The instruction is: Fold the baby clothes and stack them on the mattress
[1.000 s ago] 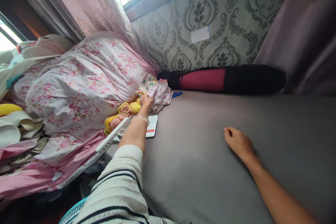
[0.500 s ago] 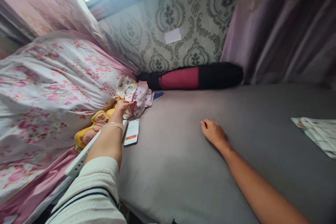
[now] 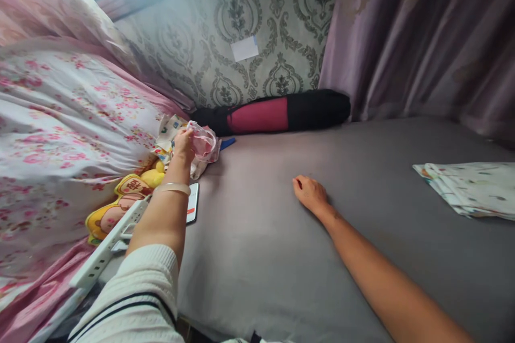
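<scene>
White cotton-like fabric printed with pink flowers makes up the rumpled cover at the far left, falling in soft folds. Against its lower edge lies a yellow plush toy, rounded and padded, and beside that a long, hard white power strip set at a slant. The left arm stretches over it, a pale smooth bangle at the wrist. The left hand is closed, fingers pinching a thin pink cloth that bunches to the right of the knuckles; it looks sheer and frilled, though at this size I cannot tell what garment it is. The cloth shows no clear long axis. It is up at the heap of printed clothes, below the window corner, and far nearer the left hand than the right, lying ahead and to the left of the latter. A glossy flat phone shows just beside the left forearm. Behind, a black and dark-pink bolster runs crosswise along the patterned wall. The right hand rests on the matt grey sheet, fingers loosely curled, apparently holding nothing. Farthest right lies a folded, layered white printed cloth.
</scene>
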Demonstrator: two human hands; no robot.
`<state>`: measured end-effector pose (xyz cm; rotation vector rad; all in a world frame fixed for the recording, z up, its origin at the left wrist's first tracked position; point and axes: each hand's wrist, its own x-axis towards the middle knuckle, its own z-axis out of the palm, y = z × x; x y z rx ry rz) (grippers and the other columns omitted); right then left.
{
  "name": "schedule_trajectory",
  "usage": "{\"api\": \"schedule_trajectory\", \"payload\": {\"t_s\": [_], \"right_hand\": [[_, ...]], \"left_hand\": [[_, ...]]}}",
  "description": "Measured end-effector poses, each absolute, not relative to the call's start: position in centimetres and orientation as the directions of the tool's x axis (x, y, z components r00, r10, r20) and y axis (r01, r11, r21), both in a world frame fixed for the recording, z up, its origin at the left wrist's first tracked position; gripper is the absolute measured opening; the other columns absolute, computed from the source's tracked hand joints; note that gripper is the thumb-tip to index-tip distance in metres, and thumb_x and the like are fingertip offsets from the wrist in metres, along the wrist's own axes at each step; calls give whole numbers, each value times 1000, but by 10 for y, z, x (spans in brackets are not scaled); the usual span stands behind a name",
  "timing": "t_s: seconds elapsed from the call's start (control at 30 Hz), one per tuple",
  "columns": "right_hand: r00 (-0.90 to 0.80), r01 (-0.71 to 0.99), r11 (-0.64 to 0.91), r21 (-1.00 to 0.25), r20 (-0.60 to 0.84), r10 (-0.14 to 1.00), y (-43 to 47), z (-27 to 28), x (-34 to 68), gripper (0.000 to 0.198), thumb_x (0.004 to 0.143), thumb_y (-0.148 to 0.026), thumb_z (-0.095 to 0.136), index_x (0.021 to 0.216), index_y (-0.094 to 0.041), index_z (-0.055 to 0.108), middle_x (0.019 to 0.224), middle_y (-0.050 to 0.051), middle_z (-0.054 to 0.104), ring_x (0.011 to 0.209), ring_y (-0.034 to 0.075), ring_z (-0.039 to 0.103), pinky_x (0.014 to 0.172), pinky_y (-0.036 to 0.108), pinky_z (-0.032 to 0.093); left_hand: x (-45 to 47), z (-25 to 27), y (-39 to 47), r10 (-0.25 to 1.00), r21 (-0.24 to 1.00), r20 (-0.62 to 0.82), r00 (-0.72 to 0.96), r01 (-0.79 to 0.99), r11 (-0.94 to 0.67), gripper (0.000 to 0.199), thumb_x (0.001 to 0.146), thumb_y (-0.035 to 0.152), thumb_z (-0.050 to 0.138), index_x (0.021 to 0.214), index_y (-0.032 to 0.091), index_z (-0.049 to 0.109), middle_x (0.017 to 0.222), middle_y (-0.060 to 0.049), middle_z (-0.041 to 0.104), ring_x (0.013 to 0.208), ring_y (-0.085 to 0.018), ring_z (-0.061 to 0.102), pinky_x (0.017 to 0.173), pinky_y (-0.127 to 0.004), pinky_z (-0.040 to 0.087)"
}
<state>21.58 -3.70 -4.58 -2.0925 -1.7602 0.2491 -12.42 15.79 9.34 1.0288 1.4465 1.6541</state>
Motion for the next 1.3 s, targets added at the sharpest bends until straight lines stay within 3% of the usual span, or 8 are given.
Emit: {"api": "schedule_trajectory", "payload": {"t_s": [0.13, 0.4, 0.6, 0.73, 0.9, 1.0, 1.1, 1.3], "right_hand": [[202, 899, -134, -416, 122, 972, -38, -45, 216, 33, 97, -34, 37, 93, -21, 68, 94, 9, 71, 79, 18, 63, 63, 26, 35], [185, 886, -121, -447, 104, 977, -40, -43, 218, 34, 97, -34, 37, 94, -21, 67, 94, 10, 71, 80, 19, 64, 65, 28, 38], [303, 725, -147, -672, 119, 946, -32, -46, 222, 28, 92, -29, 45, 113, -19, 61, 98, 10, 70, 83, 19, 64, 75, 29, 44], [375, 544, -20, -839, 222, 900, -23, -53, 231, 54, 83, -22, 54, 136, -17, 43, 119, 13, 61, 81, 16, 64, 83, 31, 48], [153, 438, 268, -858, 365, 918, -18, -56, 242, 54, 75, -17, 57, 129, -19, 52, 134, 12, 52, 114, 19, 56, 86, 28, 49], [56, 386, 301, -872, 348, 936, -18, -53, 245, 32, 78, -23, 57, 109, -18, 65, 114, 8, 66, 103, 18, 61, 86, 30, 48], [132, 360, 203, -911, 265, 955, -18, -48, 249, 26, 75, -28, 59, 97, -17, 69, 93, 4, 71, 86, 17, 63, 81, 29, 47], [414, 354, -1, -935, 155, 897, -18, -37, 261, 33, 72, -47, 57, 67, -16, 66, 59, -3, 55, 61, 14, 50, 58, 24, 38]], "left_hand": [[-81, 95, 156, 880, 920, 286, -380, -148, -362, 10, 83, 18, 56, 92, 20, 53, 72, 4, 58, 70, -11, 59, 72, -23, 51], [0, 69, 121, 913, 903, 390, -122, -146, -405, 21, 87, 37, 57, 102, 21, 59, 88, 2, 66, 81, -11, 62, 76, -21, 50], [57, 25, 83, 972, 976, 216, 95, 19, -218, 26, 87, 41, 57, 101, 19, 61, 82, -1, 65, 67, -11, 61, 59, -20, 48], [83, 8, 53, 969, 965, 116, 217, 207, -162, 25, 83, 42, 62, 92, 19, 63, 71, 0, 62, 62, -12, 58, 52, -19, 43], [94, 18, 22, 795, 947, 54, 604, 221, -232, 24, 77, 41, 68, 84, 19, 71, 68, -3, 64, 61, -13, 57, 52, -22, 41], [95, 23, 16, 814, 960, 47, 579, 200, -198, 31, 78, 48, 66, 83, 18, 72, 64, -2, 63, 57, -13, 56, 50, -24, 41], [92, 22, 21, 892, 981, 95, 443, 112, -160, 39, 82, 54, 59, 84, 17, 70, 73, -4, 67, 65, -13, 61, 58, -23, 47], [68, 23, 36, 954, 978, 139, 265, 115, -174, 34, 80, 50, 61, 75, 17, 65, 67, -2, 63, 51, -8, 53, 48, -19, 39]]}}
